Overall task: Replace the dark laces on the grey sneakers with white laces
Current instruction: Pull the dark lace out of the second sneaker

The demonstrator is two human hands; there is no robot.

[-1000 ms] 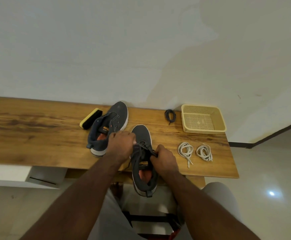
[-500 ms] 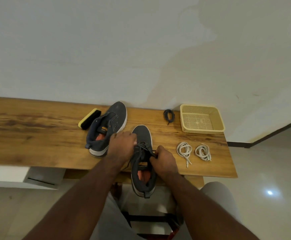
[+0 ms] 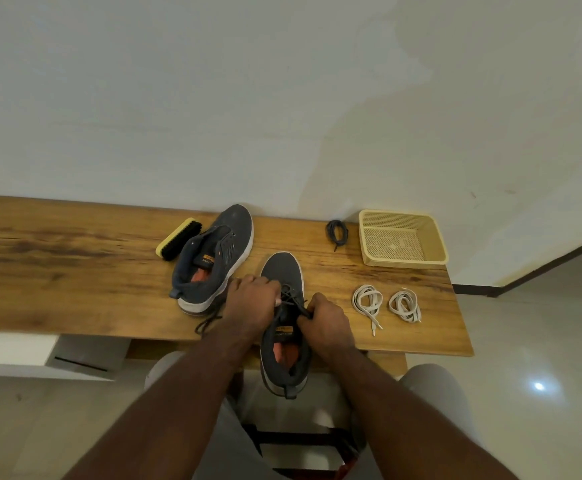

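No text legible enough for me to read. The near sneaker (image 3: 282,341) carries a small orange tab on its tongue, with a line of pale lettering just below it; both are too small and blurred to make out. The far sneaker (image 3: 213,258) bears a matching orange tab on its tongue, equally unreadable. I find no lettering, numbers or marks on the brush (image 3: 178,239), the basket (image 3: 402,261) or the table (image 3: 57,271).
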